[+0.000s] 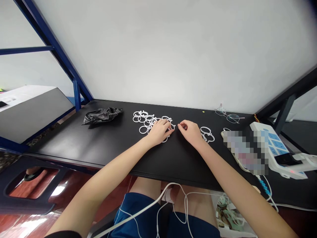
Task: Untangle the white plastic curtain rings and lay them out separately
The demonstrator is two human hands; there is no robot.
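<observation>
A cluster of thin white rings with small knobs (143,129) lies on the black tabletop, left of centre. My left hand (159,132) rests over the right part of this cluster, its fingers curled and the thumb closed against a white ring (173,125); the palm hides several others. Just to the right, my right hand (190,131) is closed in a pinch, fingertips a small gap away from that ring. Whatever lies between its fingertips is hidden. A smaller group of white rings (205,130) sits beside the right wrist, partly covered by it.
A crumpled black plastic bag (102,115) lies at the left. Eyeglasses (232,118) sit at the back right. A phone (244,152) and a white power strip (277,148) with a plugged-in charger occupy the right side. White cables (173,183) hang across my lap below the table edge.
</observation>
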